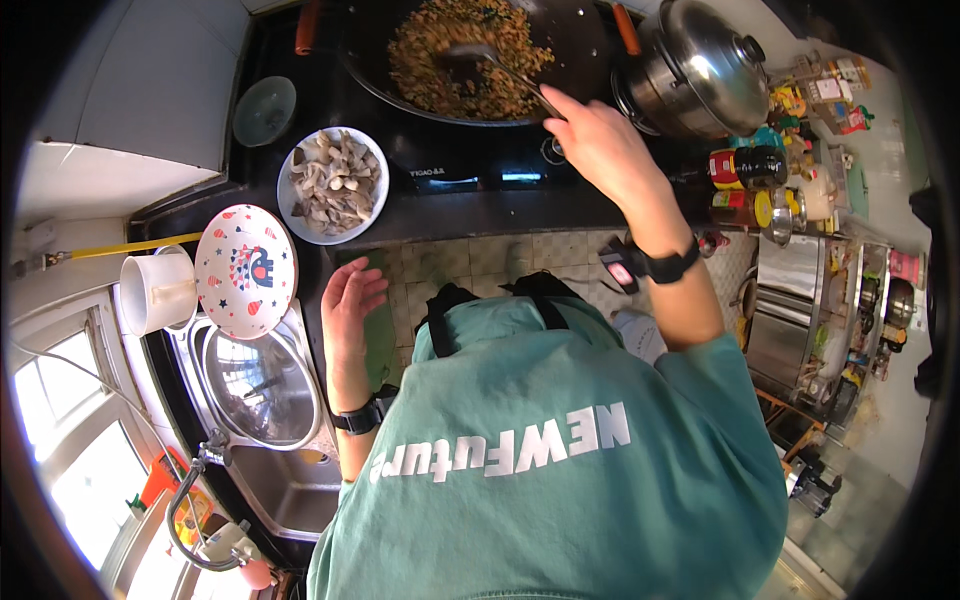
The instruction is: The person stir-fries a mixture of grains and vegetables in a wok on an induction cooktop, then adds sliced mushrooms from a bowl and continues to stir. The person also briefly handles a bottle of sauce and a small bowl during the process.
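Note:
My right hand (602,144) grips the handle of a metal spatula (517,76), whose blade lies in chopped, browned food (442,37) inside a large dark wok (574,45). The wok has orange-brown handles and sits on the black stove. My left hand (352,296) holds nothing, its fingers slightly bent and apart, over the floor in front of the counter edge. Nearest to it, on the counter, stands a white bowl (334,186) of greyish, torn mushroom pieces. Behind that bowl is an empty-looking translucent bowl (264,111).
A patterned plate (246,271) and a white plastic jug (157,294) stand left, near a glass pan lid (261,386) over the sink (289,487). At right are a lidded steel pot (697,75) and sauce bottles (742,166) along the counter.

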The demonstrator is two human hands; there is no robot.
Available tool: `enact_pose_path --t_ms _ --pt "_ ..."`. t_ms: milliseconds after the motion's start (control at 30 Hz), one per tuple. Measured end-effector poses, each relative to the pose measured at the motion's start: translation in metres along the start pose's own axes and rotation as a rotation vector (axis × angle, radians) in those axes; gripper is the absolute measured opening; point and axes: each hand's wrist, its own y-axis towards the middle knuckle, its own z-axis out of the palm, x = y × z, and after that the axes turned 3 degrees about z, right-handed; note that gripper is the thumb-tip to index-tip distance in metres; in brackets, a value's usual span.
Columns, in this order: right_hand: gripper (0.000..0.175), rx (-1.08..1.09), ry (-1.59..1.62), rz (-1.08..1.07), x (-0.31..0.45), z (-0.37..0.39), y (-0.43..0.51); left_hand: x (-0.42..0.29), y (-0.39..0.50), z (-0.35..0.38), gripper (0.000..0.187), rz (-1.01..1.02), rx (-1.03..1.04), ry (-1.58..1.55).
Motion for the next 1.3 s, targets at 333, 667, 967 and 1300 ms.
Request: enact_pose_path --t_ms 333,667,967,1300 --pt "0.037 0.038 0.099 0.54 -0.179 0.034 -0.06 0.04 -0.051 0.042 0.034 0.019 -0.15 -0.008" --pt "0.046 0.471 0.071 0.333 -0.236 0.107 -0.013 0.09 -0.158 0.156 0.033 0.11 -0.315 -0.019" --pt "0.029 0.735 -0.467 -0.162 -0.218 0.115 0.021 0.128 -0.24 0.189 0.031 0.098 -0.592 -0.097" --pt "0.03 0.762 -0.712 -0.196 -0.205 0.127 0.009 0.148 -0.252 0.202 0.031 0.122 -0.569 -0.137"
